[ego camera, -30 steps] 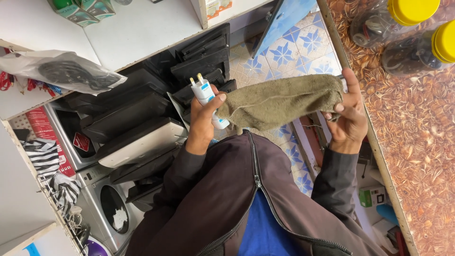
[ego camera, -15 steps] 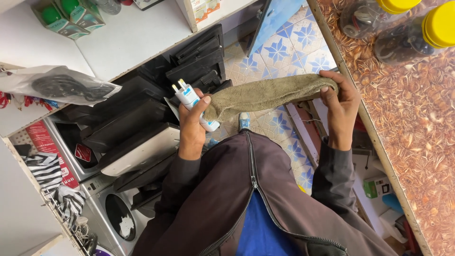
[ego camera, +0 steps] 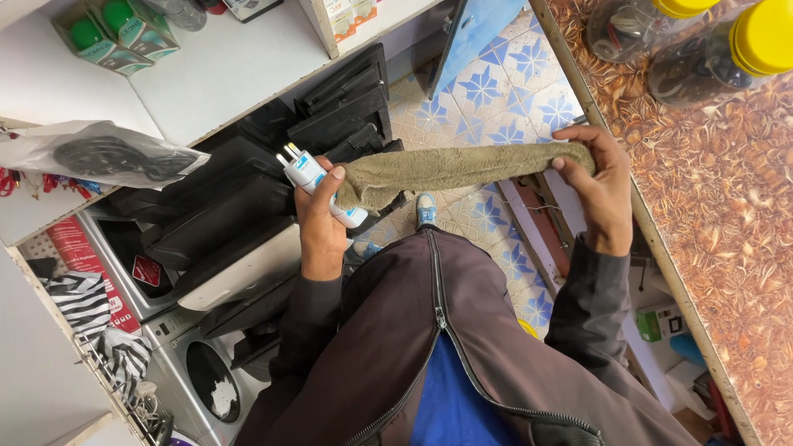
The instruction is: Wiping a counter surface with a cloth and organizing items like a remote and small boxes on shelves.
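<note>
My left hand (ego camera: 320, 227) grips a white spray bottle (ego camera: 310, 177) with a blue label, together with one end of an olive-green cloth (ego camera: 450, 168). The cloth is stretched out sideways between both hands, twisted into a narrow band. My right hand (ego camera: 601, 190) pinches its other end near the counter edge. Below the hands I see my dark zipped jacket (ego camera: 446, 347) and a shoe (ego camera: 425, 211) on the tiled floor.
A brown patterned counter (ego camera: 710, 215) on the right holds two jars with yellow lids (ego camera: 764, 37). On the left, a white shelf (ego camera: 206, 66) carries green boxes (ego camera: 99, 29) and a bagged dark item (ego camera: 107, 157). Black flat devices (ego camera: 223, 215) are stacked beneath it.
The cloth has been pulled longer and thinner between my hands. My right hand moved right toward the counter; my left hand with the bottle shifted slightly left and down.
</note>
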